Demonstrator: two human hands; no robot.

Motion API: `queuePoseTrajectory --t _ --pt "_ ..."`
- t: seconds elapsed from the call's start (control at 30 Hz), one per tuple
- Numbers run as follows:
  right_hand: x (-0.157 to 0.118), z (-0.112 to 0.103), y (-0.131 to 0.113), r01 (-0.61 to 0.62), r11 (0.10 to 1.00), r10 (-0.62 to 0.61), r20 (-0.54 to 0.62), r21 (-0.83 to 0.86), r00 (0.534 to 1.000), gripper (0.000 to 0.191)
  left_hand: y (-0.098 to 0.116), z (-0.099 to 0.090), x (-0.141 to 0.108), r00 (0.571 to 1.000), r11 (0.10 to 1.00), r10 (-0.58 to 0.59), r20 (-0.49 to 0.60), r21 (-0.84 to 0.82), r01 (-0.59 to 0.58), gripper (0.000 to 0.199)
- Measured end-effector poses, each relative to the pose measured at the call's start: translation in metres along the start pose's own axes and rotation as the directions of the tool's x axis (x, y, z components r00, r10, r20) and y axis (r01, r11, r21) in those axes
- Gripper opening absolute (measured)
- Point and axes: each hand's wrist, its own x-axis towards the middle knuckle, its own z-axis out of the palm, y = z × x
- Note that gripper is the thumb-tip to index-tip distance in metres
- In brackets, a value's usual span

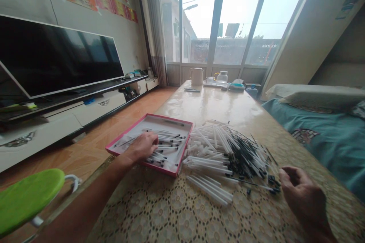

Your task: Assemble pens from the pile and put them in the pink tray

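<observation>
My left hand [144, 145] is over a pink-rimmed shallow box lid [176, 171], its fingers curled down among white tubes with black ends [167, 138]. What the fingertips hold, if anything, is hidden. My right hand [302, 193] is closed with curled fingers at the right of the table, beside small black caps [273, 180]. I cannot make out anything in it. Between the hands lies a large heap of white tubes [208, 140] and thin black rods [245, 148]. Several white tubes [211, 189] lie side by side in front of the heap.
The long table has a patterned cover [182, 212]. At its far end stand a pale jug [196, 76], a glass pitcher [222, 78] and a tissue pack [236, 84]. A green stool [31, 197] stands left, a bed [322, 129] right, and a television [62, 60] along the left wall.
</observation>
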Motion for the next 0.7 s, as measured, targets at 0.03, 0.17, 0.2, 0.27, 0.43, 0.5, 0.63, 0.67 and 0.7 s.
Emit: queuePoseTrajectory --t 0.03,0.17,0.2,0.27,0.43,0.5,0.63,0.67,0.7 --pt "0.000 0.000 -0.001 0.006 1.000 -0.006 0.008 0.005 1.000 0.027 0.001 -0.001 -0.001 1.000 1.000 0.011 0.008 0.005 -0.011 0.005" --pt "-0.002 -0.001 -0.006 0.014 1.000 -0.015 0.034 0.014 0.999 0.028 0.005 0.002 -0.004 0.999 0.998 0.048 0.003 0.047 -0.048 0.008" --pt "-0.002 -0.001 -0.007 0.012 1.000 -0.012 0.041 0.014 0.999 0.029 0.006 0.004 -0.004 0.999 0.997 0.054 -0.008 0.061 -0.053 0.009" --pt "-0.004 -0.001 -0.010 0.009 1.000 -0.009 0.058 0.013 0.998 0.029 0.007 0.007 -0.005 0.997 0.994 0.067 -0.030 0.085 -0.064 0.016" --pt "-0.008 0.002 -0.014 0.094 0.993 -0.100 0.081 0.074 0.992 0.028 0.014 0.006 -0.004 0.990 0.991 0.099 -0.099 0.102 -0.089 0.016" --pt "-0.010 0.003 -0.016 0.137 0.985 -0.148 0.099 0.104 0.984 0.027 0.027 0.004 -0.004 0.984 0.996 0.086 -0.157 0.009 -0.086 0.015" --pt "-0.017 0.005 -0.021 0.235 0.957 -0.265 0.186 0.171 0.946 0.023 0.083 0.010 -0.011 0.970 0.879 0.164 -0.178 -0.420 -0.225 0.011" --pt "-0.019 0.005 -0.023 0.265 0.945 -0.305 0.215 0.194 0.928 0.022 0.101 0.015 -0.015 0.962 0.821 0.210 -0.173 -0.503 -0.269 0.010" --pt "-0.021 0.004 -0.025 0.298 0.930 -0.347 0.242 0.216 0.906 0.021 0.119 0.021 -0.019 0.952 0.768 0.256 -0.167 -0.563 -0.305 0.009"
